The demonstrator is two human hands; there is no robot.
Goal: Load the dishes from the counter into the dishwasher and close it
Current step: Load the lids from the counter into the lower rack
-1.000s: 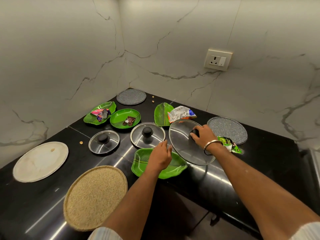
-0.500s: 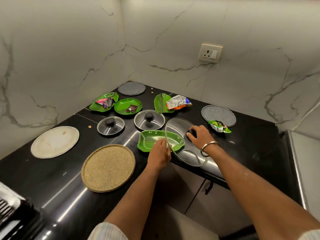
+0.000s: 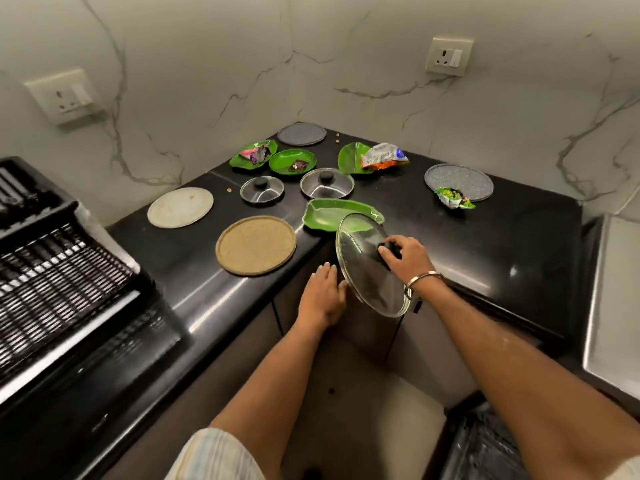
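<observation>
Black stone counter [image 3: 502,244] is filling the corner under marble walls, and at your far left the dish rack [image 3: 52,271] is sitting pulled out, blurred but showing rows of tines. Moving right, a white plate [image 3: 180,207] and a tan plate [image 3: 255,244] are lying flat near the counter's front edge, with two small lids [image 3: 261,189] and green dishes behind them. Your left hand [image 3: 322,299] is hovering with fingers straight and together, holding nothing, its thumb side just beside the rim of the big glass lid [image 3: 367,268]. Your right hand [image 3: 403,252] is gripping that lid by its black knob, carrying it tilted on edge, past the counter front and partly in front of a green tray [image 3: 329,213]. The lid's face is turning toward your left, rim running near to far. Judging from this, the rack is lying well off to the left, so the lid is needing a leftward swing, and your left hand is the nearer one to steady it.
</observation>
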